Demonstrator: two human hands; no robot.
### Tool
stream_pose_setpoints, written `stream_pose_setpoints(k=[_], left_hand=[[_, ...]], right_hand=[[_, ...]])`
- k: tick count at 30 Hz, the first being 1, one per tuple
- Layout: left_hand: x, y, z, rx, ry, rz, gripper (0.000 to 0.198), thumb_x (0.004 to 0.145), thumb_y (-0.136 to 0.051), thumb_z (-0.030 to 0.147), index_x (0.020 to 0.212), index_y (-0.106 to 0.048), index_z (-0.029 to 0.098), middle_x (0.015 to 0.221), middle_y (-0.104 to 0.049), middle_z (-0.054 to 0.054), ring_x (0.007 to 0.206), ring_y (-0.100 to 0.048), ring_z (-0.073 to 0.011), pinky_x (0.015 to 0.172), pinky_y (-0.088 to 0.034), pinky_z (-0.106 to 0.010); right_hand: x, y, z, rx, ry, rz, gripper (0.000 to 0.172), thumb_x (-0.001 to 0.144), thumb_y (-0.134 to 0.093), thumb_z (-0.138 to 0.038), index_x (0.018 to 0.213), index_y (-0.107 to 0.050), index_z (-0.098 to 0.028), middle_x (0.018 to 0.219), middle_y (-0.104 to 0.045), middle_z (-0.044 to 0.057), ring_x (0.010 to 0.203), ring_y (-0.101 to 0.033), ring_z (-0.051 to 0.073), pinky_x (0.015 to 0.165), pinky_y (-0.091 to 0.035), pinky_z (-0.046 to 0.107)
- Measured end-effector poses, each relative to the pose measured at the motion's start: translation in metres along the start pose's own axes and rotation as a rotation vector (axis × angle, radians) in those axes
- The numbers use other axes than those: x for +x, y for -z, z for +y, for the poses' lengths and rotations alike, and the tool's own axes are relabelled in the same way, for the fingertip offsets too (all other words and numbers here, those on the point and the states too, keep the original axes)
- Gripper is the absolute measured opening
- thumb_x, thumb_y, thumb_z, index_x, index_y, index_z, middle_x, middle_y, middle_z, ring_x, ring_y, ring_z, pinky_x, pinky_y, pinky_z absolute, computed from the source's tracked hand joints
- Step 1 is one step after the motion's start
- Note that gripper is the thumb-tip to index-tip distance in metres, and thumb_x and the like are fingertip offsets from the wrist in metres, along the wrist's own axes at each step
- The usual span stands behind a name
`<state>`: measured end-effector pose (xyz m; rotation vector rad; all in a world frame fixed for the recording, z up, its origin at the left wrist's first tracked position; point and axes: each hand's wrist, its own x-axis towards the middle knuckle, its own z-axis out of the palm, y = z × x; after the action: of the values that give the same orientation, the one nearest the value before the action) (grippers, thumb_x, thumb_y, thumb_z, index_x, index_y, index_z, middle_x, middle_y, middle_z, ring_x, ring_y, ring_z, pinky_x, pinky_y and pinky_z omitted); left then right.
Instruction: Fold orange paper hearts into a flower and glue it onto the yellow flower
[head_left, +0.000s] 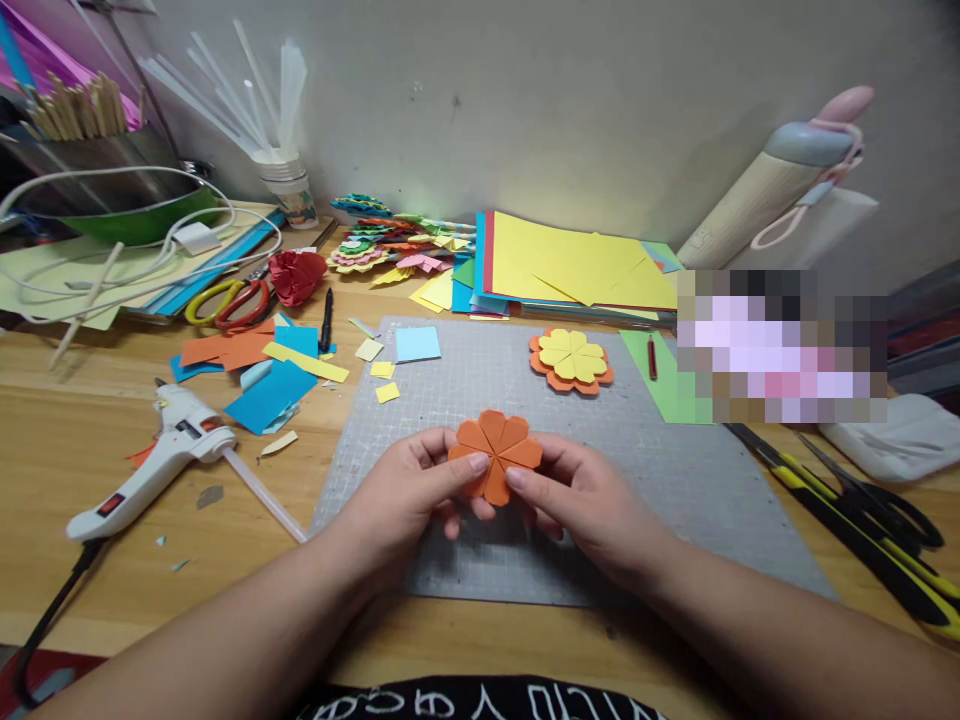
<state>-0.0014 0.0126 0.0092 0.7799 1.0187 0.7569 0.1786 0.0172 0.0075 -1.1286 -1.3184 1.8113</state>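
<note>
An orange paper flower (495, 440) with rounded petals and creases meeting at its centre is held up over the grey cutting mat (675, 520). My left hand (427, 475) pinches its left side, thumb on the front face. On the other side my right hand (577, 485) grips it too, the thumb near the centre and the fingers behind. Farther back on the mat lies a yellow paper flower (573, 356) stacked on an orange one (536, 352). A light blue paper square (418, 344) and several small yellow scraps sit at the mat's far left.
A white glue gun (150, 460) and coloured paper scraps (274, 395) lie to the left. Scissors (240, 300) and finished paper flowers (375, 245) are behind. Stacked paper sheets (585, 255) lean at the back; a yellow-black cutter (862, 550) lies right.
</note>
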Motion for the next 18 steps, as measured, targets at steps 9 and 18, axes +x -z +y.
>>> stream_pose_setpoints(k=[9, 18], left_hand=[[-0.0018, 0.0064, 0.0039, 0.206, -0.005, 0.109, 0.035, 0.078, -0.065, 0.048, 0.071, -0.065, 0.015, 0.047, -0.052, 0.003, 0.04, -0.037, -0.0058, 0.038, -0.023, -0.018], [-0.0024, 0.0056, 0.0035, 0.278, -0.003, 0.132, 0.033, 0.08, -0.063, 0.046, 0.071, -0.068, 0.015, 0.051, -0.055, 0.003, 0.042, -0.04, -0.0068, 0.042, -0.027, -0.02]], right_hand=[[0.0015, 0.0071, 0.0043, 0.052, -0.094, -0.04, 0.029, 0.083, -0.063, -0.044, 0.078, -0.059, -0.016, 0.066, -0.063, 0.0, 0.042, -0.052, 0.006, 0.035, -0.032, 0.016], [0.0005, 0.0064, 0.0063, 0.026, -0.154, -0.011, 0.04, 0.084, -0.059, -0.052, 0.087, -0.066, -0.013, 0.056, -0.068, 0.004, 0.04, -0.056, 0.009, 0.037, -0.038, 0.017]])
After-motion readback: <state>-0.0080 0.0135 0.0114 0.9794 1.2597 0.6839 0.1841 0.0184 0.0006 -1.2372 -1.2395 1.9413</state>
